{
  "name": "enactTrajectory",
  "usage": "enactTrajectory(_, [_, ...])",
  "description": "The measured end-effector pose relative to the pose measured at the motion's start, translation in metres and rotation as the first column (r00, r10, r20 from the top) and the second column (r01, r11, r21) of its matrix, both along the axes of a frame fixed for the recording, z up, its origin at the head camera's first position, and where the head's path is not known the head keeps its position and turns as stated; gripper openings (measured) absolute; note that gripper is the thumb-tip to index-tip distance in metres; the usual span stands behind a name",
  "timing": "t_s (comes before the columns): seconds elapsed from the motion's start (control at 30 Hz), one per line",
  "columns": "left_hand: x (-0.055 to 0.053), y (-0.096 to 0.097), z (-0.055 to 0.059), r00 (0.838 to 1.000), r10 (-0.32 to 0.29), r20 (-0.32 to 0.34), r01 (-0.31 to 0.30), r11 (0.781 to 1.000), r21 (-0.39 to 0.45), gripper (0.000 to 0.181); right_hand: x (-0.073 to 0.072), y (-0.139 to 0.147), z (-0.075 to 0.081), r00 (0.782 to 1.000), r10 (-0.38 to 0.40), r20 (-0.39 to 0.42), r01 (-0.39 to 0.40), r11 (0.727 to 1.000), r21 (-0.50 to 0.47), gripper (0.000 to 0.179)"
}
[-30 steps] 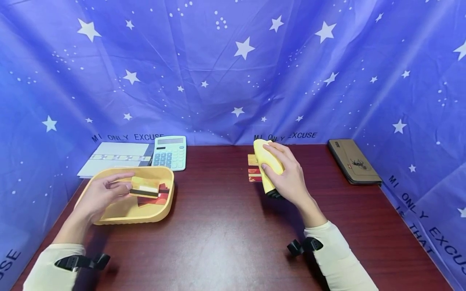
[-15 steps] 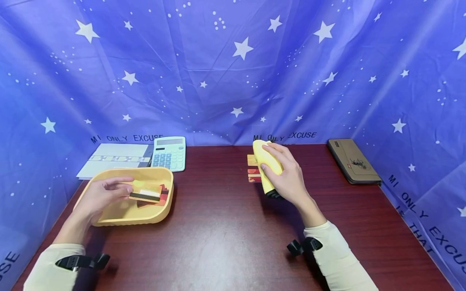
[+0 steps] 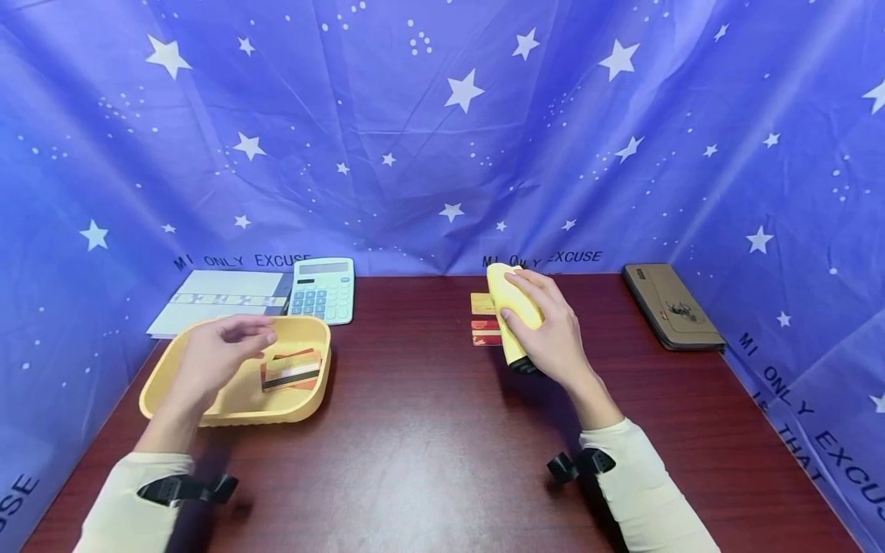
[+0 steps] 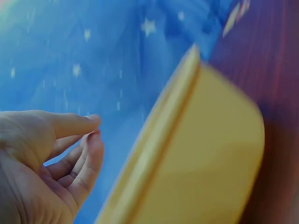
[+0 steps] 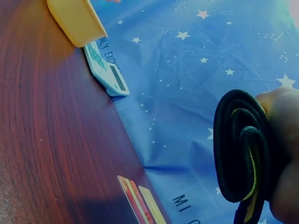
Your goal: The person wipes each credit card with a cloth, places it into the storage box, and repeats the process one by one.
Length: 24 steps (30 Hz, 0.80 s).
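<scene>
My left hand [image 3: 217, 355] is over the yellow basket [image 3: 318, 399], its fingers loosely bent and holding nothing. In the left wrist view thumb and fingertips come close together with no card between them. Inside the basket a gold bank card [image 3: 293, 370] with a black stripe lies on top of red cards [image 3: 268, 382]. My right hand [image 3: 553, 330] grips a rolled yellow cloth [image 3: 510, 303] above the table; its black edge [image 5: 233, 144] shows as layered folds in the right wrist view. Left of the cloth lie a gold card [image 3: 482, 303] and a red card [image 3: 486, 333], partly hidden by it.
A pale calculator [image 3: 322, 292] and a white notebook-like item [image 3: 221, 296] lie behind the basket. At the far right is a brown zipped wallet [image 3: 674, 307]. A blue starry curtain [image 3: 415, 153] hangs along the back and sides of the dark wooden table [image 3: 415, 430].
My left hand has let go of the gold card, which now lies on the red cards in the basket, and has lifted up and right. The right hand with the cloth has shifted slightly right.
</scene>
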<state>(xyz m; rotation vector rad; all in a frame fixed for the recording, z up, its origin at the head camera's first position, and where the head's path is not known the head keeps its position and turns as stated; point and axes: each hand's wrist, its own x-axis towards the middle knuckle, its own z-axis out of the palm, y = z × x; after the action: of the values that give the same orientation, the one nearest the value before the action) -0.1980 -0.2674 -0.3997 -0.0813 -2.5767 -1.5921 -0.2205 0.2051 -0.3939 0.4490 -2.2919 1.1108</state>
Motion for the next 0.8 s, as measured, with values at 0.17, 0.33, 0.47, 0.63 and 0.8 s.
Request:
enactTrajectory(0.17, [-0.007,0.052,0.017,0.994,-0.084,-0.065,0.081,0.995,-0.050,0.033,0.000,0.005,0.002,1.000,-0.008,0.005,0.009,1.000,-0.024,0.054])
enactTrajectory(0.33, [-0.013,0.102,0.026,0.976,-0.208,-0.063,0.200,0.973,-0.119,0.028,-0.002,0.011,0.004,1.000,-0.025,0.009,0.025,0.999,-0.045,0.054])
enactTrajectory(0.47, [-0.018,0.137,0.030,0.957,-0.286,-0.055,0.278,0.953,-0.117,0.030,-0.003,0.016,0.005,0.999,-0.038,0.014,0.038,0.998,-0.049,0.053])
enactTrajectory(0.63, [-0.030,0.177,0.024,0.930,-0.362,-0.054,0.351,0.924,-0.150,0.036,-0.004,0.021,0.006,0.998,-0.059,0.011,0.060,0.996,-0.063,0.053])
enactTrajectory(0.8, [-0.046,0.206,0.012,0.923,-0.385,-0.010,0.378,0.909,-0.174,0.042,-0.005,0.027,0.009,0.998,-0.067,0.005,0.067,0.995,-0.076,0.052])
